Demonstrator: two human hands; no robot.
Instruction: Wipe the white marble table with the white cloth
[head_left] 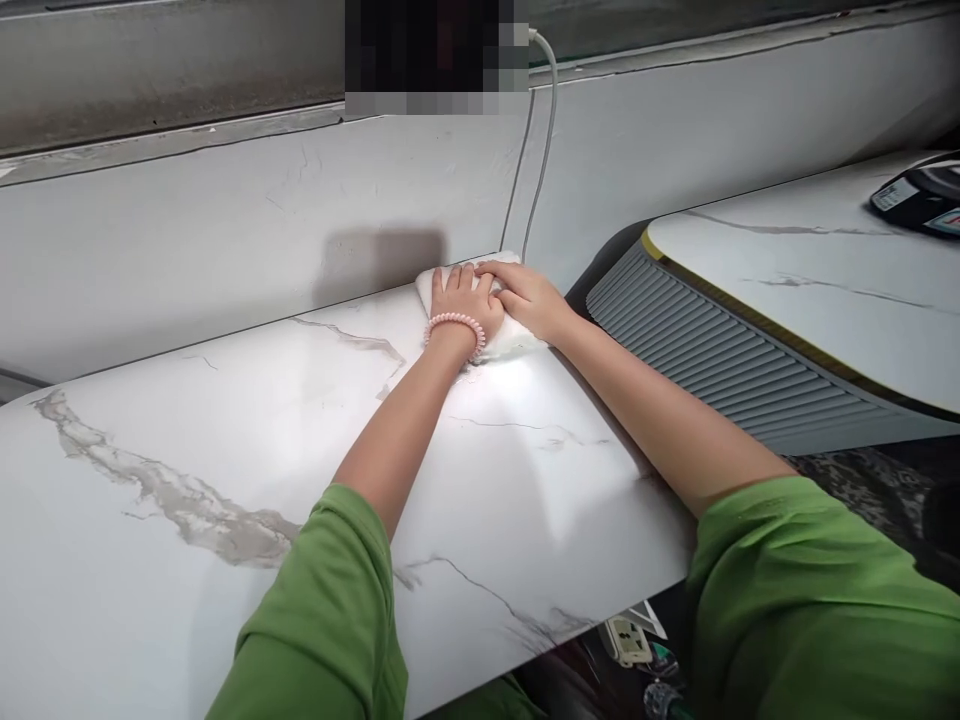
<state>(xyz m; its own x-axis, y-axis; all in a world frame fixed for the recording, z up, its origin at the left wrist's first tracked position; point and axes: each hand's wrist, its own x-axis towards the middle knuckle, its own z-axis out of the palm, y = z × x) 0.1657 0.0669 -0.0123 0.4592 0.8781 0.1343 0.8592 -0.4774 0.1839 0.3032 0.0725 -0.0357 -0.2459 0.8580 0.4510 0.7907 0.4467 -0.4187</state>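
Observation:
A folded white cloth (pixel 517 338) lies on the white marble-patterned tabletop (pixel 315 440), at its far edge by the wall. My left hand (pixel 466 303), with a pink coiled band at the wrist, rests flat on the cloth, fingers spread. From the right, my right hand (pixel 531 300) reaches over the cloth, its bent fingers on the upper part and touching my left hand. Its thumb side is close to my left fingers. What lies under the cloth is hidden.
A white wall panel (pixel 225 240) runs behind the table. A pale cable (pixel 553 100) hangs down it. To the right stands another table with a grey ribbed side (pixel 720 350), bearing a dark device (pixel 919 200). A power socket (pixel 628 640) shows below the front edge.

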